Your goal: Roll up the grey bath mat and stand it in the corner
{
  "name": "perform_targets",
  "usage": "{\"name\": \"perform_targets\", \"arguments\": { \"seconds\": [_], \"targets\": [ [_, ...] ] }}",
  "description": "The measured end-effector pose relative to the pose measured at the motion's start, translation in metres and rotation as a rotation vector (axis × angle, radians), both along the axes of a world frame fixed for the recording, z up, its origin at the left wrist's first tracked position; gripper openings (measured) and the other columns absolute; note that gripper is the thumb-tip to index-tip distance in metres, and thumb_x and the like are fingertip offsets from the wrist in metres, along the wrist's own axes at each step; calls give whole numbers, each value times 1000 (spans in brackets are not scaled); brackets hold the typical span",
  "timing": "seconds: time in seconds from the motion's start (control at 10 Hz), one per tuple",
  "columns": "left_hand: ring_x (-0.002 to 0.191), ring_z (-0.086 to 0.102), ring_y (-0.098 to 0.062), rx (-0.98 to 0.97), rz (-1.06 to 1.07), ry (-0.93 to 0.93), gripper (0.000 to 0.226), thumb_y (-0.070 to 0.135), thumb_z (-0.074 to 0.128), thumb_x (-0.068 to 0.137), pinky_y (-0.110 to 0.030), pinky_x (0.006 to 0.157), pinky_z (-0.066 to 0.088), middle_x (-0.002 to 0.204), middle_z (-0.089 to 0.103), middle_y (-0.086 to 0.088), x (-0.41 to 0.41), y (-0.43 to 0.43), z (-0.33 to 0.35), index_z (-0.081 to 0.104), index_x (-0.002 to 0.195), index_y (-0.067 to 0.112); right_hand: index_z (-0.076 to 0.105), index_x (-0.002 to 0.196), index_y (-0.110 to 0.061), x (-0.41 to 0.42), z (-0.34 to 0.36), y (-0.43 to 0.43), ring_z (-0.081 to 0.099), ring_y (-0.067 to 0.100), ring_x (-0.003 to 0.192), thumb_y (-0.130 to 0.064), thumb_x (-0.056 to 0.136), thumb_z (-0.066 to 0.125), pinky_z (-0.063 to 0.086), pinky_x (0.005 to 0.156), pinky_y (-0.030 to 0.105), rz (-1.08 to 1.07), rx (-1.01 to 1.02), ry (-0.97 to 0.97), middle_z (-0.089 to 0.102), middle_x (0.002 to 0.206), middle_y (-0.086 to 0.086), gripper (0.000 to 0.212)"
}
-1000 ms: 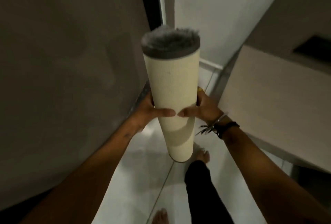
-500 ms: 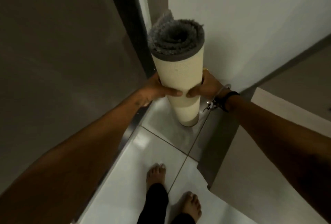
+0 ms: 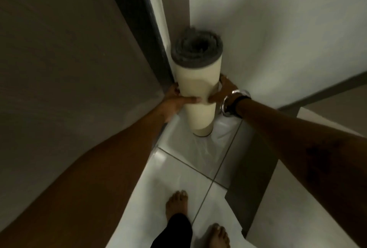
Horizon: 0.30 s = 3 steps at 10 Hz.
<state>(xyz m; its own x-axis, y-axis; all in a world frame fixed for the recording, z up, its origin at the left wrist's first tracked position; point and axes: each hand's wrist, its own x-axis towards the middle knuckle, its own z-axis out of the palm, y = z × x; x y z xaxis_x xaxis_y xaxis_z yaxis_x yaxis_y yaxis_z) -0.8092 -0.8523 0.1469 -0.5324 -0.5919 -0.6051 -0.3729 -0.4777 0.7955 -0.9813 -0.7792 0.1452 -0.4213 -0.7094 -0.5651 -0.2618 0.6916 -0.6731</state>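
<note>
One rolled bath mat (image 3: 198, 91) stands upright in the corner, and everything else can be placed around it. Its pale cream backing faces outward, and the grey pile shows as a spiral at the top end. The bottom end seems to rest on the white floor tile (image 3: 178, 178), but the light is dim and I cannot say for sure that it touches.

Two hands hold the roll at about the middle of its height. The left hand (image 3: 174, 102) wraps it from the left side, with the thumb laid across the front. The right hand (image 3: 222, 93) wraps it from the right side, and its thumb also lies on the front, so that the two thumb tips almost meet. Both hands are closed around the mat.

One silver bangle (image 3: 232, 100) sits on the right wrist, just to the right of the roll, and one dark band is beside it on the forearm side.

Behind the mat and to its right is the white wall (image 3: 278, 29). To its left is a dark door frame (image 3: 143, 29), and beyond that a large brownish panel (image 3: 59, 69).

Below the roll, toward the person, two bare feet (image 3: 176, 206) stand on the tiles, with one black trouser leg (image 3: 174, 232) above the left one. I count four tiles meeting at one cross of grout lines between the feet and the mat.
</note>
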Motion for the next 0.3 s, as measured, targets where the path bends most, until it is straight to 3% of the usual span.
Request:
{"name": "perform_targets", "arguments": {
  "seconds": [0.1,0.2,0.3],
  "targets": [
    [129,54,-35,-79,30,-57,78,-10,80,74,-39,101,51,143,54,-22,18,25,53,44,143,1,25,153,-12,2,60,24,39,36,141,-34,78,83,37,114,46,13,187,122,38,156,15,98],
    [129,51,-44,-151,18,-66,61,-14,71,81,-48,103,49,139,52,-31,24,40,121,45,136,-8,30,152,-11,17,137,33,42,34,139,-34,85,76,37,113,41,68,59,224,43,153,15,85],
    [125,58,-25,-330,21,-59,45,9,64,94,-44,105,49,137,59,-8,34,50,255,51,137,16,39,148,-12,36,284,38,49,33,132,-34,89,67,44,109,43,266,-203,427,52,145,15,69]
  ]
}}
